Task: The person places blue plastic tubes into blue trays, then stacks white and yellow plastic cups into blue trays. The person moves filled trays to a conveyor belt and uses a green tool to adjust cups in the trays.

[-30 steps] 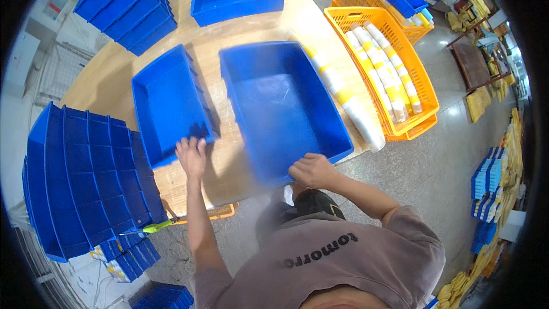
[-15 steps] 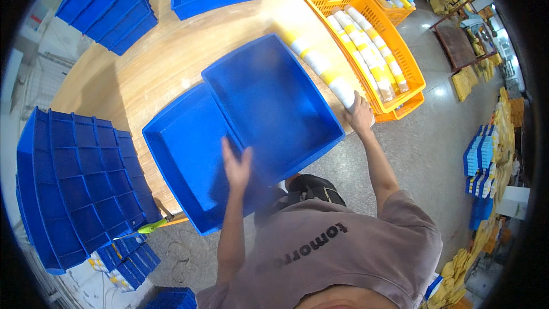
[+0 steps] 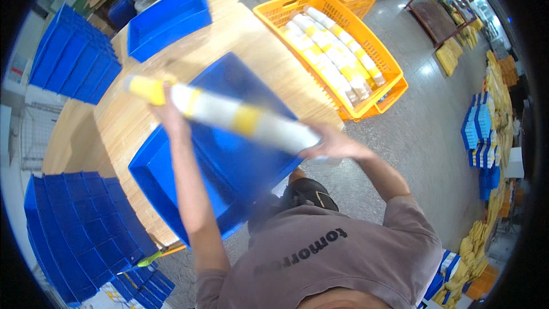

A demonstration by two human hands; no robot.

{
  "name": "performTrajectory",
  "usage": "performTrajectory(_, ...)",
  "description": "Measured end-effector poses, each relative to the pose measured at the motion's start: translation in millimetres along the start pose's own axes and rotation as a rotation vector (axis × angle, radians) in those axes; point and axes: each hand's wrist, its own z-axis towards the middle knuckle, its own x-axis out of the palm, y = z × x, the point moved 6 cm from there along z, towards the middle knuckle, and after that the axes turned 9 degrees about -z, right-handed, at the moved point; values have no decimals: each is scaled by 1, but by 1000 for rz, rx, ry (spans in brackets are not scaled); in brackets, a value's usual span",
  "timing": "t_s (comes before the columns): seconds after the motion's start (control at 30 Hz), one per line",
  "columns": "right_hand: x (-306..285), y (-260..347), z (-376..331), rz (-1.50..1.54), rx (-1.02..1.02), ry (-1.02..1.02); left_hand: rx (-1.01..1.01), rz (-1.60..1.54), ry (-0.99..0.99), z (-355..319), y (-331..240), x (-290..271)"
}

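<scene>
Left hand (image 3: 166, 111) clenched near the yellow end of a long white-and-yellow wrapped roll (image 3: 229, 115), right hand (image 3: 331, 144) gripping the opposite end, fingers closed around it. Held level between both sets of fingers, above the large blue tray (image 3: 229, 154) on the wooden counter (image 3: 251, 40). Likely light but long, slick-wrapped and prone to sagging; best taken at both ends. Beyond the right fingers, orange crate (image 3: 394, 77) of similar rolls.

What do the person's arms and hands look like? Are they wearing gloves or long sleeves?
No gloves: the left hand and right hand are both bare, with no watch or rings that I can see. The forearms are bare too. The grey-brown T-shirt has short sleeves ending above the elbows and dark lettering on its front.
</scene>
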Motion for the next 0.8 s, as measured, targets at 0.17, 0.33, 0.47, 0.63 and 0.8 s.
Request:
performTrajectory(0.17,7,88,11,833,-435,637,-680,-417,-51,29,27,-9)
performTrajectory(0.33,17,52,155,1111,-129,111,-1024,-766,-139,-102,6,46)
performTrajectory(0.47,78,22,202,1519,-1,539,-969,-783,-46,-195,-21,101)
performTrajectory(0.63,49,7,256,1341,79,240,-902,-739,-65,-190,-26,114)
performTrajectory(0.8,55,32,206,1433,182,537,-926,-748,-164,-179,-2,88)
